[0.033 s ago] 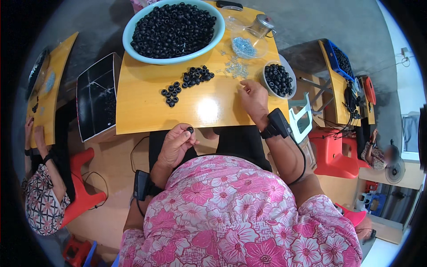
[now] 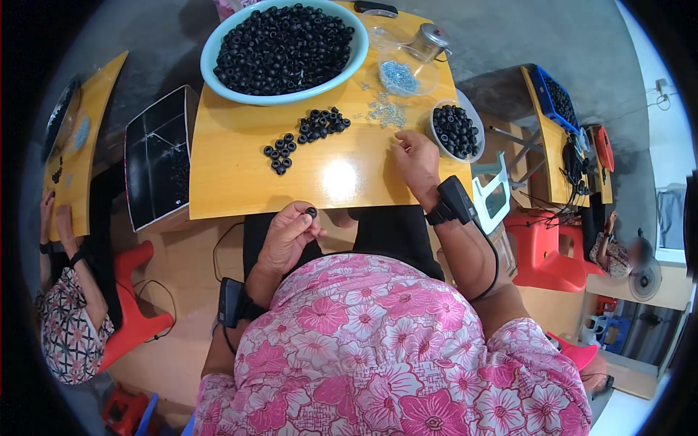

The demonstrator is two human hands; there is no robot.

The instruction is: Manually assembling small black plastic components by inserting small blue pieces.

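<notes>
Nearest me, my left hand has kept its grip pinched on one black ring below the worktop edge. Farther out, my right hand, fingers curled and holding nothing I can see, has edged toward the clear bits, so pairing looks close.

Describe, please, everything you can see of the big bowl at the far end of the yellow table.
The big bowl is round, wide and shallow, pale turquoise, plastic by its look. It stands upright at the far edge of the yellow table, heaped nearly to the rim with small black rings. Neither hand touches it. Loose black rings lie on the table just in front of it.
</notes>
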